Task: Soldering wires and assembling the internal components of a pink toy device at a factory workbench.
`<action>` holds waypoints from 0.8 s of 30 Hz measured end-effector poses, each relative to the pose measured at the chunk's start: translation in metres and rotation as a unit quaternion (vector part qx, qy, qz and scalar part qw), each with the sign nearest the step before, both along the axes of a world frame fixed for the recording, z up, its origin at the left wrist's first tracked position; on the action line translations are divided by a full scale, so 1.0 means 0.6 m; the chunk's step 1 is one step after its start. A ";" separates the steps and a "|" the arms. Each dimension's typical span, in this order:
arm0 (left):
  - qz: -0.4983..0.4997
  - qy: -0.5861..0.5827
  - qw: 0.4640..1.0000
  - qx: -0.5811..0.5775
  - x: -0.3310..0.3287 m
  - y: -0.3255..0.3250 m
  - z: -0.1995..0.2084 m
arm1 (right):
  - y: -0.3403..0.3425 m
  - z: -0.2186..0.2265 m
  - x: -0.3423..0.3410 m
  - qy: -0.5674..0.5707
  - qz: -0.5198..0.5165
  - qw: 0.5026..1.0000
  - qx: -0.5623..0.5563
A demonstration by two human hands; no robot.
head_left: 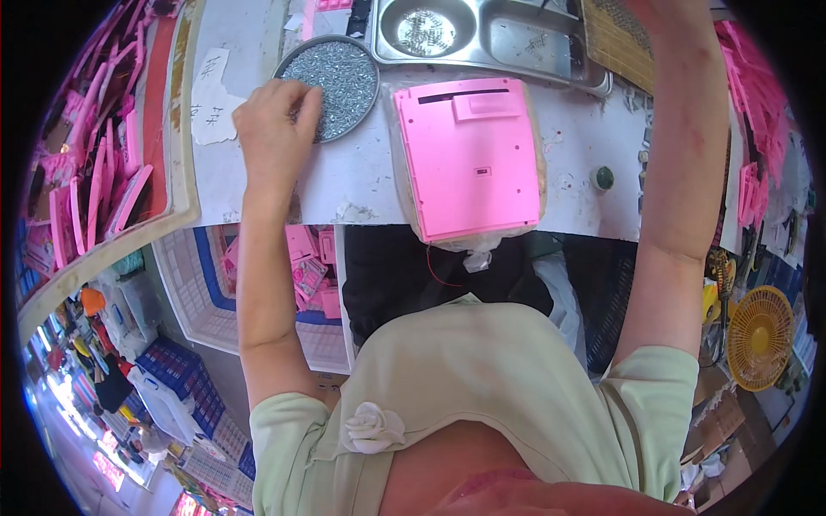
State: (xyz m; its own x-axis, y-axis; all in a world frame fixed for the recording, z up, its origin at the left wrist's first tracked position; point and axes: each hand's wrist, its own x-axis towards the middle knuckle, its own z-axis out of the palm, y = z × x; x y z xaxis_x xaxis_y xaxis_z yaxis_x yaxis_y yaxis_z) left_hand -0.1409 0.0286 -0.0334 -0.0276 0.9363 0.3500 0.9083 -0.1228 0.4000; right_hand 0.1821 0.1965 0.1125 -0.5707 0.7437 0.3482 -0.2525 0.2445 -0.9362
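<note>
My left hand (277, 129) is at the near left rim of a round grey dish (375, 95) full of small silver screws (337, 82). Its fingers are curled together, and whatever they may hold is hidden. To the right of the dish lies a pink plastic casing (473, 172), flat, with a slot at its far end and small holes along its edges. Under the casing is a pad wrapped in clear plastic (478, 258), which reaches over the table's near edge. My right arm (684, 163) stretches up past the top edge, with the hand beyond the picture.
A metal compartment tray (520, 64) stands behind the casing. A small dark green round thing (602, 178) sits to the right. Pink parts (103, 181) are heaped at the left. Beneath the table is a white crate (206, 301) holding pink pieces. A yellow fan (760, 338) stands at the right.
</note>
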 end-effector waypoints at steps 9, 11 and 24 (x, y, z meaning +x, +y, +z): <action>-0.223 -0.135 0.965 0.022 0.178 -0.084 0.071 | -0.210 -0.077 -0.043 0.202 0.119 0.969 -0.073; -0.224 -0.166 0.960 -0.015 0.177 -0.091 0.073 | -0.205 -0.081 -0.033 0.183 0.168 0.968 -0.022; -0.210 -0.111 0.971 0.034 0.157 -0.096 0.068 | -0.258 -0.075 -0.065 0.099 -0.002 0.994 -0.043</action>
